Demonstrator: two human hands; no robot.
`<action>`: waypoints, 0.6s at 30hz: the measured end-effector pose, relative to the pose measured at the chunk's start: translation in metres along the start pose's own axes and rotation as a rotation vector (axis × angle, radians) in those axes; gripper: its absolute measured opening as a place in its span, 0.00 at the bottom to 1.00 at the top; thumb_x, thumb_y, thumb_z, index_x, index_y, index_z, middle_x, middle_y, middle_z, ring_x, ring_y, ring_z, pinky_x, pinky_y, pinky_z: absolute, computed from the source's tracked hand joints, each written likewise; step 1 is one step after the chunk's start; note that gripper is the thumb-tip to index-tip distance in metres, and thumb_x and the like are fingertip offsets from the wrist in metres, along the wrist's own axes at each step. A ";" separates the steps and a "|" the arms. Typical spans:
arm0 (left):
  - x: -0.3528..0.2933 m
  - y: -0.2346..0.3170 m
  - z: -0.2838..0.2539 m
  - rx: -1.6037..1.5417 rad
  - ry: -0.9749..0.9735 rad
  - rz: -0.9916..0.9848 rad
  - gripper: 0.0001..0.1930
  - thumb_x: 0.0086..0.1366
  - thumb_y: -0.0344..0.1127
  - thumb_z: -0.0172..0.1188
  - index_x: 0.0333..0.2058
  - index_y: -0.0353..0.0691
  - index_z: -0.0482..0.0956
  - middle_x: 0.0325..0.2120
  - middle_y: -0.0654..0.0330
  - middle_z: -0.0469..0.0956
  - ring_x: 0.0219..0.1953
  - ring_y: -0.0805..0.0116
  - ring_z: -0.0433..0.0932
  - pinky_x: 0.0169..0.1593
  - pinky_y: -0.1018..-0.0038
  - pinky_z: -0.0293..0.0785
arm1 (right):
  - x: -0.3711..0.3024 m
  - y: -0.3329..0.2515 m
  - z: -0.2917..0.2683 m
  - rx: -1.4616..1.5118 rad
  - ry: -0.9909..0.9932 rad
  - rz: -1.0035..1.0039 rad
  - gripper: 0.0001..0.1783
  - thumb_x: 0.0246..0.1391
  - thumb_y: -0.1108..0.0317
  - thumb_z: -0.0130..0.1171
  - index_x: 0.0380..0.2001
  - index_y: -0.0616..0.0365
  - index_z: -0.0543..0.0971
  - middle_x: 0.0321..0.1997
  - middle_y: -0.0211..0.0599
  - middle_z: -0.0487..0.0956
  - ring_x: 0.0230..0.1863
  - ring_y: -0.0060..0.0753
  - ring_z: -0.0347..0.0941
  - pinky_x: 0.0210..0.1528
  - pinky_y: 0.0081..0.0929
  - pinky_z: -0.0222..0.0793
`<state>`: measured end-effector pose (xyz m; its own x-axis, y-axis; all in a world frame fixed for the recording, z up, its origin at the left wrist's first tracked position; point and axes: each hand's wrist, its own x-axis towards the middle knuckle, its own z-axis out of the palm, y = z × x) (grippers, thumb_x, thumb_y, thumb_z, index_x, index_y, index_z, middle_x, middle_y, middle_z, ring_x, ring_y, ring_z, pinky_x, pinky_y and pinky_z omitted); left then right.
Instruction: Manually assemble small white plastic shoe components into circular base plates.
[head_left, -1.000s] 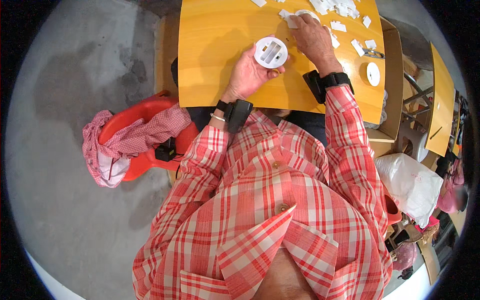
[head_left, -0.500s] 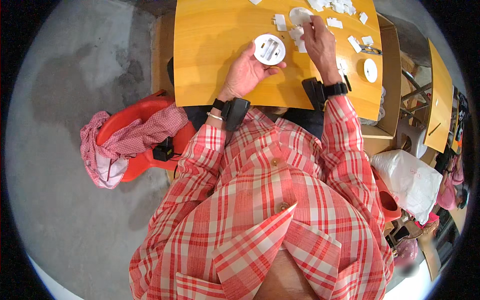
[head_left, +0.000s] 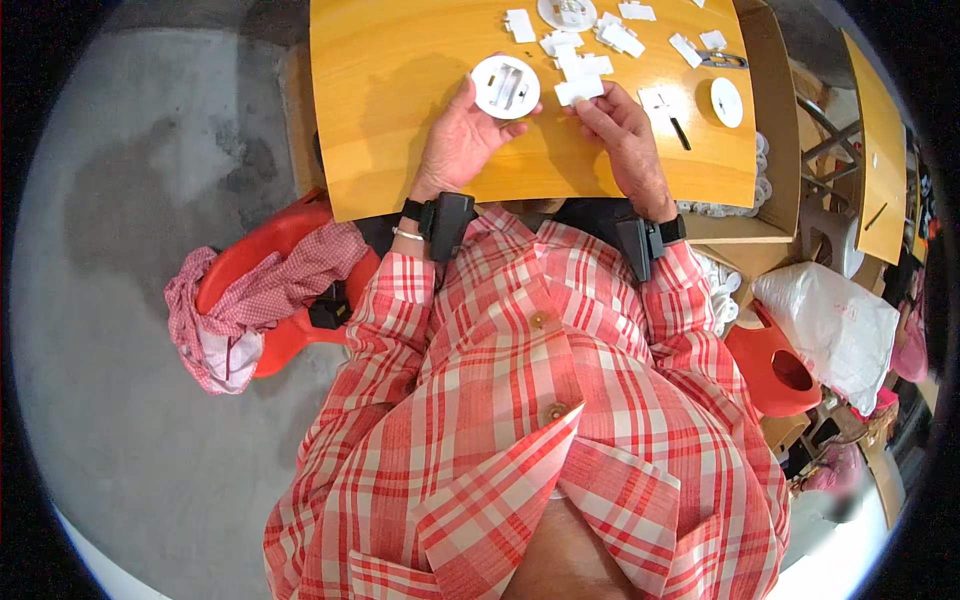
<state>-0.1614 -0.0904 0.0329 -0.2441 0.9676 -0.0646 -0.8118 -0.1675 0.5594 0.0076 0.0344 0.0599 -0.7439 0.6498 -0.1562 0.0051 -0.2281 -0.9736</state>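
Observation:
My left hand (head_left: pixel 465 142) holds a round white plastic housing (head_left: pixel 497 108) by its edge, its recessed battery compartment facing up. To its right, my right hand (head_left: pixel 622 140) pinches a small white plastic cover (head_left: pixel 577 93) between thumb and fingers. That cover is apart from the housing. Just beyond it lie several similar white covers (head_left: pixel 623 40), some overlapping. Another round white piece (head_left: pixel 566 12) rests farther off with small parts on it. A round white disc (head_left: pixel 726 103) lies to the right of my right hand.
The yellow wooden table (head_left: pixel 400 150) holds a slim black tool (head_left: pixel 681 134) and grey-black snips (head_left: pixel 725 61). An open cardboard box (head_left: pixel 775 150) with white parts stands at its right edge. Red chairs flank me; the left chair (head_left: pixel 290 235) has a checked cloth (head_left: pixel 285 290) over it.
My right hand has come back toward me from the far pieces and now pinches a white cover. My left hand still holds the housing. The whole view has shifted slightly.

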 end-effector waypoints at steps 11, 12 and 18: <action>-0.001 -0.001 -0.003 -0.009 0.026 -0.012 0.30 0.66 0.52 0.48 0.60 0.39 0.58 0.52 0.52 0.69 0.51 0.52 0.71 0.45 0.67 0.73 | -0.006 0.002 0.003 0.043 -0.090 -0.051 0.14 0.57 0.65 0.55 0.45 0.58 0.72 0.36 0.27 0.77 0.41 0.16 0.71 0.42 0.15 0.63; -0.002 -0.001 -0.003 -0.020 0.046 -0.002 0.29 0.66 0.51 0.48 0.59 0.40 0.59 0.52 0.53 0.70 0.51 0.54 0.71 0.46 0.67 0.73 | -0.007 0.003 0.004 0.044 -0.087 -0.051 0.14 0.57 0.65 0.55 0.45 0.58 0.72 0.36 0.27 0.77 0.41 0.16 0.71 0.42 0.15 0.63; -0.007 0.001 -0.001 -0.010 0.038 0.018 0.28 0.64 0.46 0.53 0.59 0.39 0.60 0.50 0.56 0.71 0.47 0.65 0.72 0.43 0.71 0.71 | -0.008 0.004 0.005 -0.076 -0.149 -0.082 0.12 0.60 0.64 0.52 0.43 0.60 0.72 0.35 0.27 0.76 0.37 0.17 0.71 0.42 0.16 0.64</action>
<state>-0.1613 -0.0980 0.0328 -0.2787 0.9565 -0.0865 -0.8122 -0.1867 0.5527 0.0105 0.0248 0.0584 -0.8346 0.5482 -0.0545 -0.0135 -0.1192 -0.9928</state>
